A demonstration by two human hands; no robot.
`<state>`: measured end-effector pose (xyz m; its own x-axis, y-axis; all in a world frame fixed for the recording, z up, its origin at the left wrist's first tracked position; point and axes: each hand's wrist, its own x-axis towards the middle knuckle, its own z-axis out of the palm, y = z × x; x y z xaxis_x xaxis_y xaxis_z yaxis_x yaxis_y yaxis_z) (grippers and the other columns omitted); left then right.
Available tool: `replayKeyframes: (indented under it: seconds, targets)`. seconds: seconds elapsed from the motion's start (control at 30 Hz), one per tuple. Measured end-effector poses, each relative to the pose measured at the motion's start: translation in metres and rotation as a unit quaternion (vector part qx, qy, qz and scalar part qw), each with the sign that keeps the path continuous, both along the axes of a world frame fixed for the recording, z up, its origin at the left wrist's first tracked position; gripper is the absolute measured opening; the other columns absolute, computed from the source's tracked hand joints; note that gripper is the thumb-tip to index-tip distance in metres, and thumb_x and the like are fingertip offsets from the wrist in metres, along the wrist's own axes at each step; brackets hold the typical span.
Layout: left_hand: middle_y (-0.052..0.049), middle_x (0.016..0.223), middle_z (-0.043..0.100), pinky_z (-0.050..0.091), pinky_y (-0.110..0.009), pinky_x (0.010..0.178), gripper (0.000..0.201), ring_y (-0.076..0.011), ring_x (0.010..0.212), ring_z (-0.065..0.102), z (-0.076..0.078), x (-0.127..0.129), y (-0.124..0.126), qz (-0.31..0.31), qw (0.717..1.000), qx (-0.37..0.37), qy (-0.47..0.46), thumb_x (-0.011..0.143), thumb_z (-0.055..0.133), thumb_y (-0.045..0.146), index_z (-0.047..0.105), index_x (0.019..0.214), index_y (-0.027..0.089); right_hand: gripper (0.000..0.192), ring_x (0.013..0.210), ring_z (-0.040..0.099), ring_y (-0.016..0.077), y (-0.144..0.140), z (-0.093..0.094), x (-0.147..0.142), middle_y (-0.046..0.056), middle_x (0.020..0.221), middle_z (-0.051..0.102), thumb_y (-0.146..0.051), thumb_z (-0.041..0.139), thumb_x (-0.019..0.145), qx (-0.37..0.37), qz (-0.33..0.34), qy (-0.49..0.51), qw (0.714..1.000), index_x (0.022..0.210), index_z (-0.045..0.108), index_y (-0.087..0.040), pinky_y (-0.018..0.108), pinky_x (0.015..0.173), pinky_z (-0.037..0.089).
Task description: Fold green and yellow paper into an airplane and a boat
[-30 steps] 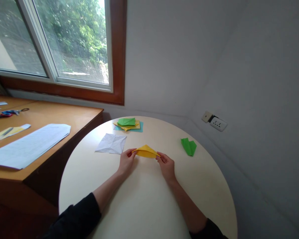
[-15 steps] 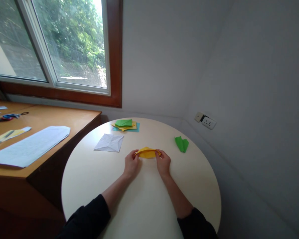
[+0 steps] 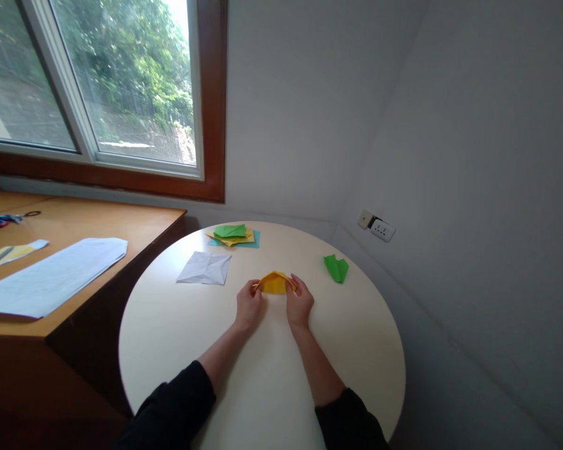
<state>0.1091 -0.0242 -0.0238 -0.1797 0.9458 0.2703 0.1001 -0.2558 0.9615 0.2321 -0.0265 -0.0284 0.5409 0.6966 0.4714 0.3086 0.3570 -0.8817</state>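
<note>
Yellow folded paper (image 3: 274, 283) sits on the round table (image 3: 356, 331), just right of the white creased sheet (image 3: 204, 268); its long axis runs left-right between my hands; left hand (image 3: 249, 305) pinches its left tip, right hand (image 3: 299, 302) pinches its right tip; both equally near, paper just beyond my fingertips; green folded piece (image 3: 336, 268) lies well right of it

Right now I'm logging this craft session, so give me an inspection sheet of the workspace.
Surface: round cream table.
Job's things: folded yellow paper.
Clutter: creased white sheet, folded green paper, coloured paper stack.
Grippers: left hand and right hand pinch the yellow paper's ends.
Cables: nothing seen.
Surroundings: wooden desk with papers and scissors, window, wall socket.
</note>
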Motion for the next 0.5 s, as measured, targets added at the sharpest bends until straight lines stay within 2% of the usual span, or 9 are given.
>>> replayKeyframes:
  seconds: [0.3, 0.5]
  targets:
    - [-0.009, 0.083, 0.070, 0.047, -0.027, 0.069, 0.018, -0.0172, 0.074, 0.064, -0.0058, -0.0017, 0.0057, -0.019, 1.000, -0.005, 0.004, 0.076, 0.051, 0.016, 0.064, 0.088, 0.013, 0.034, 0.093, 0.064, 0.0230, -0.0039, 0.0023, -0.0088, 0.015, 0.100, 0.069, -0.034, 0.051, 0.079, 0.020, -0.040, -0.068, 0.997, 0.099, 0.066, -0.011, 0.041, 0.088, 0.049]
    - [-0.009, 0.083, 0.069, 0.046, -0.026, 0.067, 0.020, -0.0169, 0.072, 0.062, -0.0076, -0.0024, 0.0068, -0.020, 1.000, -0.013, 0.013, 0.079, 0.049, 0.020, 0.063, 0.091, 0.013, 0.027, 0.087, 0.065, 0.0215, -0.0073, 0.0043, -0.0121, 0.011, 0.094, 0.070, -0.032, 0.051, 0.079, 0.035, -0.038, -0.143, 0.988, 0.092, 0.068, -0.014, 0.038, 0.085, 0.049]
